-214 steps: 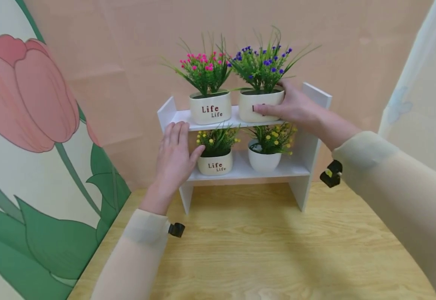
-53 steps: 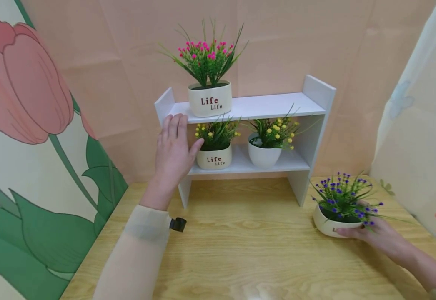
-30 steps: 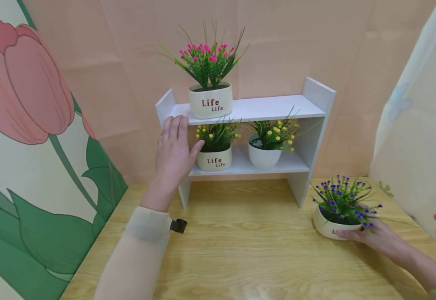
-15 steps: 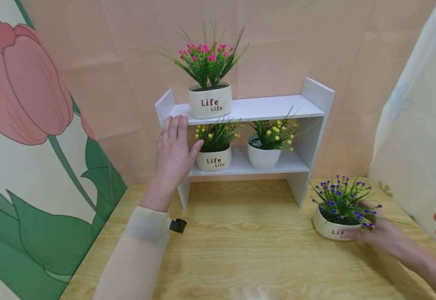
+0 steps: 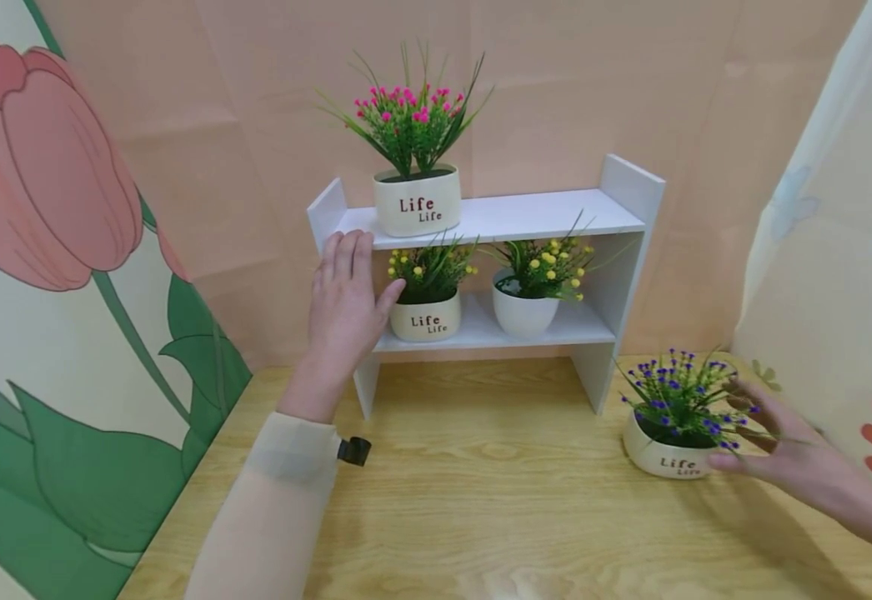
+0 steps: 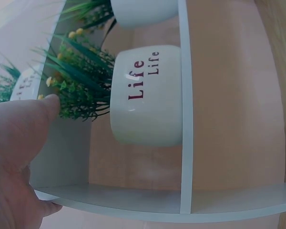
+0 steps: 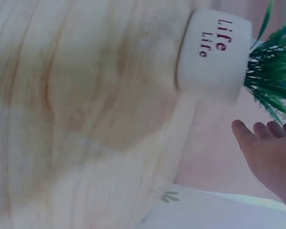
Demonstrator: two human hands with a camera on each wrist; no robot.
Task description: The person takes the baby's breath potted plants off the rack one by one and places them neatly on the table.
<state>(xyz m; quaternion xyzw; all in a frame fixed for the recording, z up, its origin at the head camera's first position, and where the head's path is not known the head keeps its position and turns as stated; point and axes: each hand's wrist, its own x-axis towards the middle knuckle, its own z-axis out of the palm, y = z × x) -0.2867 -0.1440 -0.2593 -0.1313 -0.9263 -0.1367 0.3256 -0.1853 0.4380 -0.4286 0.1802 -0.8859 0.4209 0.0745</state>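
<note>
My right hand (image 5: 799, 450) is just right of the white oval flowerpot (image 5: 672, 458) with purple flowers, which stands on the table. Thumb and fingers are spread apart; in the right wrist view a gap shows between the fingers (image 7: 245, 136) and the pot (image 7: 212, 57). My left hand (image 5: 346, 304) rests against the left end of the white two-tier shelf (image 5: 548, 212), fingers straight at the upper board. Its thumb is close to the yellow flowers of the lower "Life" pot (image 5: 426, 321). On the upper board sits the pink-flowered "Life" pot (image 5: 417, 204).
A round white pot (image 5: 526, 315) with yellow flowers stands on the lower board, right of the "Life" pot. The wood-grain table (image 5: 481, 492) stretches in front of the shelf. A tulip-print panel (image 5: 68, 183) borders the left side, and a pale flower-print sheet (image 5: 841, 275) the right.
My right hand carried the purple-flowered pot from the upper board down to the table at the right, then let go and drew back rightward. The left hand stayed at the shelf.
</note>
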